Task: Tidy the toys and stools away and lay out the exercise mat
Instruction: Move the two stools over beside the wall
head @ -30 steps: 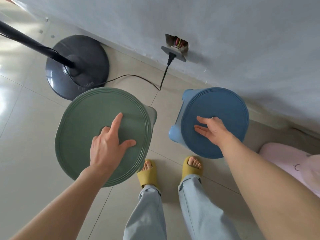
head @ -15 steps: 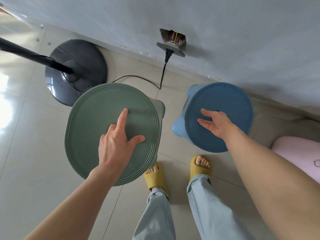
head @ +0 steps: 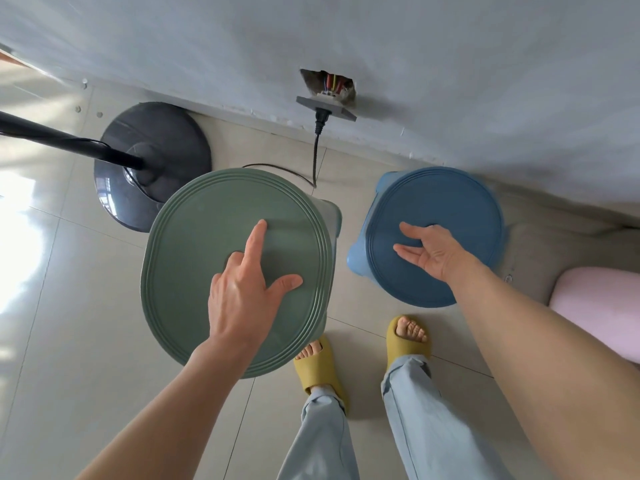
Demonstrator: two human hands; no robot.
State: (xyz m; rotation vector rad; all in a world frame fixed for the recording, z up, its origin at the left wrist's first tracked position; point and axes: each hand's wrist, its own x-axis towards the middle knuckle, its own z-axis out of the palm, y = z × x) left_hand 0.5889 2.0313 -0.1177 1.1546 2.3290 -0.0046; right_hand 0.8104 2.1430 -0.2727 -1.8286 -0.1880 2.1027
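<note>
Resting on the green stool (head: 214, 237), the left hand (head: 242, 299) spreads its fingers, while the right hand (head: 433, 252) hovers relaxed, fingers apart, over the blue stool (head: 450, 202).

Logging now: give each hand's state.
Left hand: open, over the green stool.
Right hand: open, over the blue stool.

Only one view on my feed: the head camera, worn by the person, looking steeply down and slightly forward. Wide-angle; wall (head: 450, 64) and floor tiles (head: 62, 341) bend toward the frame edges. The wall fills the top, floor the rest. Both forearms enter from the bottom corners, with the person's feet at bottom centre, so the lens sits directly above the body. Green stool (head: 214, 216) and blue stool (head: 446, 202) are close, seen seat-on from overhead. No second view to compare overlap.
</note>
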